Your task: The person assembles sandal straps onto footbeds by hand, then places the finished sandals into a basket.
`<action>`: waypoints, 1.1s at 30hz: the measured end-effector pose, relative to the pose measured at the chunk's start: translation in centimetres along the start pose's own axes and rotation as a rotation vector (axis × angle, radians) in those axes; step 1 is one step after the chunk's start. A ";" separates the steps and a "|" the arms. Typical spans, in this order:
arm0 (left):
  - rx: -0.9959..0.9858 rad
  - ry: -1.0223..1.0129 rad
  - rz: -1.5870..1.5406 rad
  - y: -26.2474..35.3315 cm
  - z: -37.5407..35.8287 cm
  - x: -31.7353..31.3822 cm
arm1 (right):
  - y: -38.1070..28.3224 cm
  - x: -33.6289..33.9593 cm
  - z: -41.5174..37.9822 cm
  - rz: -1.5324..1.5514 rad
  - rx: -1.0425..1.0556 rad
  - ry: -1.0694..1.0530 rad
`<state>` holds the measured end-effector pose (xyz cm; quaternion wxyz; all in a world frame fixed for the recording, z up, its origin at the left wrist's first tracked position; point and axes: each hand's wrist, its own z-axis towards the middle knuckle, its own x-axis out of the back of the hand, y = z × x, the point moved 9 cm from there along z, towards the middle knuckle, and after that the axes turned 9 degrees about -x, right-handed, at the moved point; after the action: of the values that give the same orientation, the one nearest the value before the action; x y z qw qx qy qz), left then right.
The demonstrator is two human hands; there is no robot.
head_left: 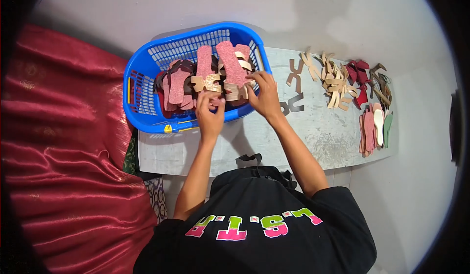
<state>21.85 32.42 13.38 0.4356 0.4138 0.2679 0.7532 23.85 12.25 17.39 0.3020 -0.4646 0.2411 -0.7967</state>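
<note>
A pink sandal with a gold strap (211, 82) stands in the blue basket (147, 125), its sole upright. My left hand (210, 115) has its fingers curled at the lower end of this sandal. Beside it leans a second pink sandal (230, 63) with a beige strap across its lower part. My right hand (266, 95) grips the right edge of that second sandal, thumb and fingers bent at the strap. More pink sandals (177, 85), some with dark straps, lie to the left in the basket. Parts of both sandals are hidden behind my fingers.
On the grey table (313, 142) lie dark strap pieces (295, 102), a pile of beige straps (337, 84), dark red straps (360, 75) and brown straps (382, 88). Several soles (378, 122) line the right end. Red cloth (73, 127) covers the left side; a wall stands behind.
</note>
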 end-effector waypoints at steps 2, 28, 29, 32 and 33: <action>0.065 -0.012 -0.146 2.6 -2.2 -1.6 | 1.1 1.6 -2.1 0.065 -0.093 0.004; -0.126 -1.119 -0.258 23.8 -20.8 -51.3 | 38.4 37.1 -29.6 -0.209 -0.875 0.278; -0.196 -1.201 -0.293 25.0 -21.9 -54.7 | 40.0 39.1 -30.1 -0.233 -0.894 0.290; -0.345 -1.347 -0.326 28.8 -23.3 -63.1 | 44.1 44.8 -31.9 -0.317 -0.889 0.358; -0.423 -1.395 -0.329 30.3 -23.8 -65.6 | 44.7 46.8 -32.1 -0.341 -0.853 0.407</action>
<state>6.57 -40.62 -1.25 0.6816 0.6576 -0.1628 0.2765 -11.14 -48.78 1.05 -0.1023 -0.4149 0.5198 -0.7397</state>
